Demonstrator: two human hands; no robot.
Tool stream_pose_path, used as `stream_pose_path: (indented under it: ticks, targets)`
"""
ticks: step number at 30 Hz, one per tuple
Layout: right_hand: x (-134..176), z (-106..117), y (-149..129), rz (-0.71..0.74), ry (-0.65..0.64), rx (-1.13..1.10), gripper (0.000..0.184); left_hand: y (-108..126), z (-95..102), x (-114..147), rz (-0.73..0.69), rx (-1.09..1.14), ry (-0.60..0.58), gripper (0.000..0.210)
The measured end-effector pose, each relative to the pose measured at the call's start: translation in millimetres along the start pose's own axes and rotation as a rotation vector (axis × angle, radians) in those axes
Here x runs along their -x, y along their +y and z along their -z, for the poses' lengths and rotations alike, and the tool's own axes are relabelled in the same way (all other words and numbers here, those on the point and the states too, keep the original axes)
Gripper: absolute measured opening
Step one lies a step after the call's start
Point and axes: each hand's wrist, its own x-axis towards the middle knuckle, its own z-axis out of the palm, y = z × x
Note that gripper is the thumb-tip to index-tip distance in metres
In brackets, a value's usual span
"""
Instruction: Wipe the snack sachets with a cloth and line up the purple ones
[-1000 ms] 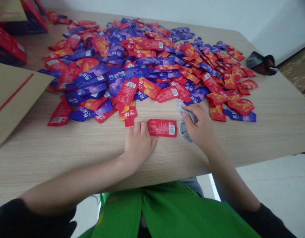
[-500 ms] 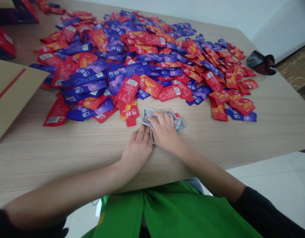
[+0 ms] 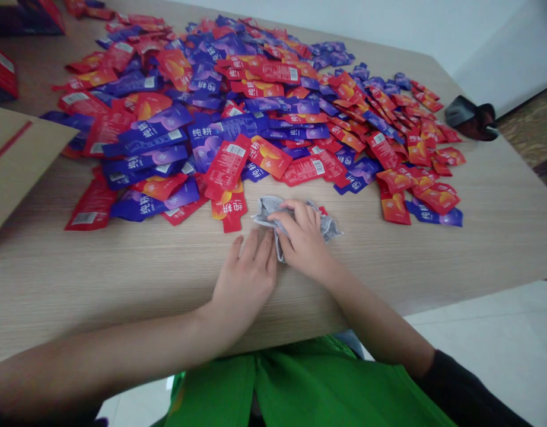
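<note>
A crumpled grey cloth (image 3: pixel 268 208) lies on the wooden table (image 3: pixel 167 267) in front of me. My right hand (image 3: pixel 305 240) presses down over its middle, fingers bent and gripping the fabric. Beside the cloth's left edge, my left hand (image 3: pixel 247 277) rests palm down on the tabletop with its fingers apart, the fingertips close to or touching the cloth. Behind my right hand a small red piece (image 3: pixel 322 210) peeks out next to the cloth; the rest of it is hidden. Closest to my left fingertips is a red and orange pouch (image 3: pixel 229 209).
A wide heap of red and purple pouches (image 3: pixel 206 139) spreads across the back of the table. An open cardboard box (image 3: pixel 24 160) stands at the left, with a red box (image 3: pixel 2 74) behind it. A dark grey object (image 3: pixel 471 117) sits near the right edge.
My left hand's fingers have spread and drawn back slightly from the cloth. My right hand stays on the cloth, its fingers a little more arched. The view has shifted slightly.
</note>
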Motion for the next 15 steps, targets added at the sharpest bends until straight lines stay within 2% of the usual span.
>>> stream_pose_path:
  ticks: [5,10,15]
  targets:
    - [-1,1,0,0.043,-0.012,-0.006,0.029,8,-9.0,0,-0.041,0.058,0.030,0.032]
    - [0,-1,0,0.045,-0.057,0.067,0.029,3,-13.2,-5,-0.050,0.072,0.060,0.028]
    - [2,-2,5,0.020,-0.064,0.137,0.030,-2,-12.4,-8,-0.079,0.031,0.006,0.026]
